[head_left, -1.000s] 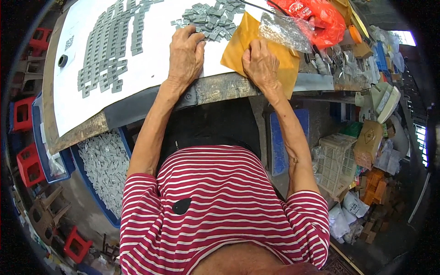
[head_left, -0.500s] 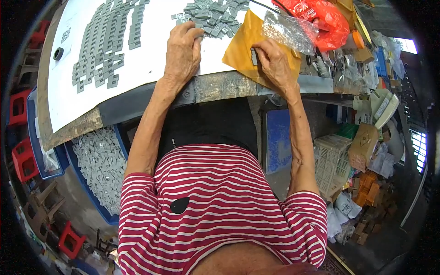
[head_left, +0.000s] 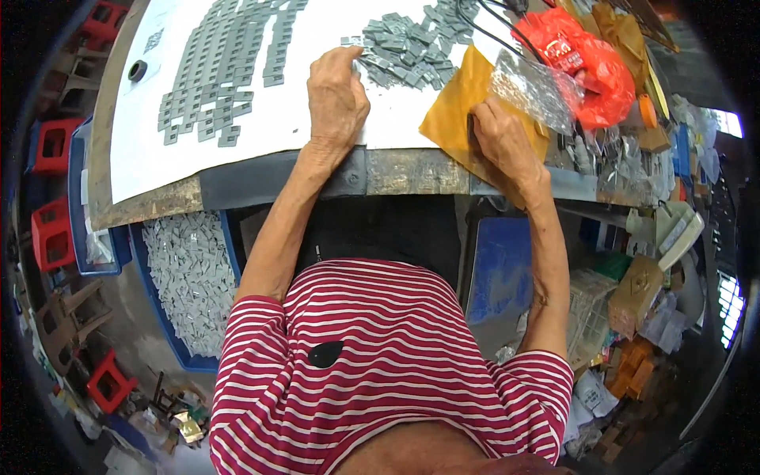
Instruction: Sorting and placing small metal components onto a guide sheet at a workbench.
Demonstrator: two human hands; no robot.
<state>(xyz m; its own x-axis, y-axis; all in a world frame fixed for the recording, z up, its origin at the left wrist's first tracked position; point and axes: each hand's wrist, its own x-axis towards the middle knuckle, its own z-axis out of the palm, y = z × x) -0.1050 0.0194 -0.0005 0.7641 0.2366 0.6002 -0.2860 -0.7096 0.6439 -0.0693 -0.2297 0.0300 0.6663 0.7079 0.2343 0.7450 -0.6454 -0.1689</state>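
Observation:
My left hand [head_left: 338, 103] is at the near left edge of a loose pile of small grey rectangular pieces [head_left: 404, 49]. Its fingers curl together at the tips, and whatever they hold is hidden. Over an orange-yellow sheet [head_left: 455, 103], which looks like cloth or paper, my right hand [head_left: 507, 141] is closed in a pinch. No piece shows between its fingers. To the left, many like grey pieces [head_left: 226, 67] lie in long, close rows on the white tabletop sheet [head_left: 317, 24].
A dark ring [head_left: 138, 71] sits at the table's left. Clear plastic [head_left: 532, 89] and a red plastic bag [head_left: 582, 67] lie beyond my right hand. Below the table edge, a blue bin [head_left: 190, 285] holds many pale grey parts. Red stools [head_left: 53, 233] stand at left.
The view has shifted, so the table sits further right and lower. The grey piece seen at my right fingers no longer shows. My left hand remains beside the pile.

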